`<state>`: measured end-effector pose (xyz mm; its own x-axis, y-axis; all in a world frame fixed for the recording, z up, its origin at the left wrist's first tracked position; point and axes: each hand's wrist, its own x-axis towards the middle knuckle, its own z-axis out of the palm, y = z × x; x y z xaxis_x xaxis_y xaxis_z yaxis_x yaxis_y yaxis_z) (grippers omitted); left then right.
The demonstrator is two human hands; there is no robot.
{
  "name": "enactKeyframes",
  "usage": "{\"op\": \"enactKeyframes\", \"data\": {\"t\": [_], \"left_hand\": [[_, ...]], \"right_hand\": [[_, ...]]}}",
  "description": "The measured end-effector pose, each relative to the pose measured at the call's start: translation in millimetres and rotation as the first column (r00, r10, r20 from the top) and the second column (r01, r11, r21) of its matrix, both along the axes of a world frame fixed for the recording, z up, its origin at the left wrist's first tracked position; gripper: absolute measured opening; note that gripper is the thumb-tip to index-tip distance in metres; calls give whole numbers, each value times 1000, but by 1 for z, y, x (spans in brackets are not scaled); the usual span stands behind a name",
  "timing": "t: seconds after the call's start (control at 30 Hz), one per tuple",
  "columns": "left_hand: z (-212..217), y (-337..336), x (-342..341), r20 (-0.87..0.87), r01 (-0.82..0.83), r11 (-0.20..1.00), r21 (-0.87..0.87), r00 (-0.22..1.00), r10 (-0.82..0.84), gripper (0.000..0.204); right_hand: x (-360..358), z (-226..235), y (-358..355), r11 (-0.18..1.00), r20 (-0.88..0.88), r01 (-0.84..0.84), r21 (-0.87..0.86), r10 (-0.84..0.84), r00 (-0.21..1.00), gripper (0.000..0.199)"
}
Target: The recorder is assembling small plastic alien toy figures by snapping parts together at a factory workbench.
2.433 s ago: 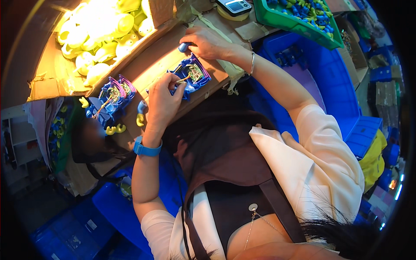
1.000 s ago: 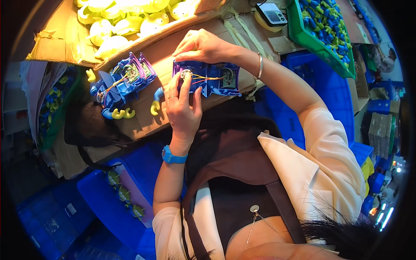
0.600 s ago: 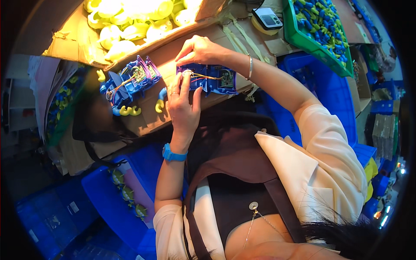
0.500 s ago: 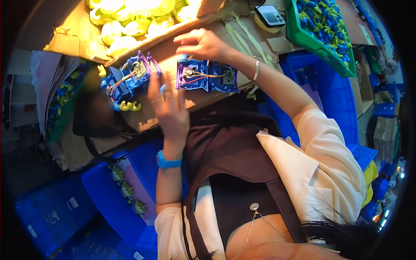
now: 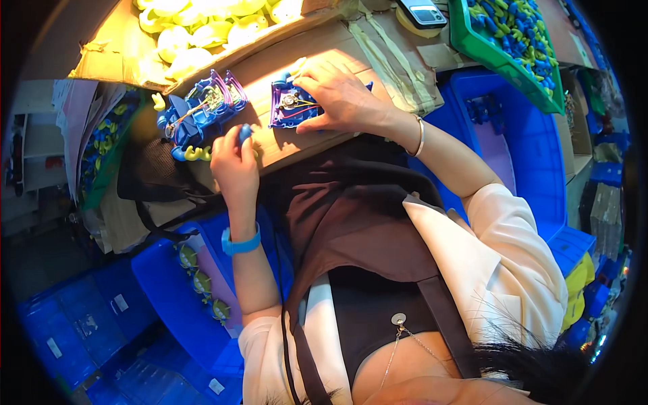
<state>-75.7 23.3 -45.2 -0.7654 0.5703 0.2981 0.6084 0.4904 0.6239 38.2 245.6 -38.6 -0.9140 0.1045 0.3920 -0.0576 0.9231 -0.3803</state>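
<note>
My left hand [image 5: 235,162] is closed, pinching a small blue plastic piece [image 5: 245,133] above the near edge of the cardboard surface. My right hand [image 5: 344,94] spans a blue plastic toy housing [image 5: 289,111], its thumb along the near side and its fingers across the far side. Thin wires and a round metal part show inside that housing; its right portion is hidden under my palm. Left of it lies a second blue toy housing [image 5: 202,111], with purple edges, wires and a green circuit board exposed. Small yellow curved pieces [image 5: 197,154] rest beside it.
A cardboard box of yellow plastic parts [image 5: 202,34] stands at the far side, brightly lit. At the far right are a phone [image 5: 425,12] and a green crate [image 5: 553,94] of small blue and yellow pieces. Blue bins [image 5: 540,148] flank me on both sides.
My left hand has drawn left and nearer, and now pinches the small blue piece. The right hand has come down onto the right housing, which has shifted slightly left and away.
</note>
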Motion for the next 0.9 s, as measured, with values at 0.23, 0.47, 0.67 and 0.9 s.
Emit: {"op": "enactKeyframes", "data": {"t": [0.23,0.47,0.67,0.9], "left_hand": [[-4,22,56,736,-329,762,559,620,-272,19],[-9,45,63,624,-327,739,589,765,-159,25],[-6,46,68,561,-305,782,543,825,-67,24],[-8,49,72,516,-325,795,513,856,17,19]], "right_hand": [[-2,-7,-4,995,-73,68,71,-62,995,70],[-3,-2,-7,993,-29,78,84,-75,997,72],[0,5,-10,994,118,99,52,-105,987,73],[-1,8,-11,993,158,105,63,-113,981,72]]}}
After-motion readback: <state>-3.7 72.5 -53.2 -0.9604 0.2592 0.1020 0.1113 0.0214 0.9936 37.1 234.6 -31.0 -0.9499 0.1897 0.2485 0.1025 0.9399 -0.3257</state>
